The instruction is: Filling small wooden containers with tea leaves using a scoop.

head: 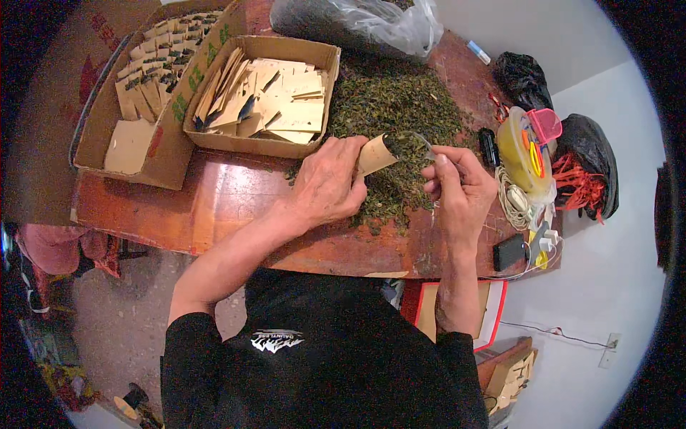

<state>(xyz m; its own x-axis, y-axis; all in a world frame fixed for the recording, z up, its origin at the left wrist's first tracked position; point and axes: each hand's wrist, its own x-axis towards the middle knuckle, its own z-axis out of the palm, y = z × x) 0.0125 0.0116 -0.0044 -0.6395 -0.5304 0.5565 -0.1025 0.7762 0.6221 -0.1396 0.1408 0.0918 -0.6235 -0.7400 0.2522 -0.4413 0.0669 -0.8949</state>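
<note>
My left hand (332, 179) grips a small brown paper envelope (376, 155), tilted with its open mouth towards the right. In my right hand (462, 179) is a clear plastic spoon (427, 146), its bowl close to the envelope's mouth. Under both hands spreads a heap of dried dark-green leaves (407, 96) on the reddish wooden table (236, 214). Left of the heap stands a cardboard box (257, 147) of flat paper envelopes (300, 120). How full the held envelope is cannot be made out.
A longer carton (177, 139) at the far left holds rows of filled envelopes (161, 59). A clear plastic bag (386, 27) lies behind the heap. On the right are a plastic tub (517, 139), a black bag with red strips (584, 155), a coiled cord (512, 201) and a black device (509, 252).
</note>
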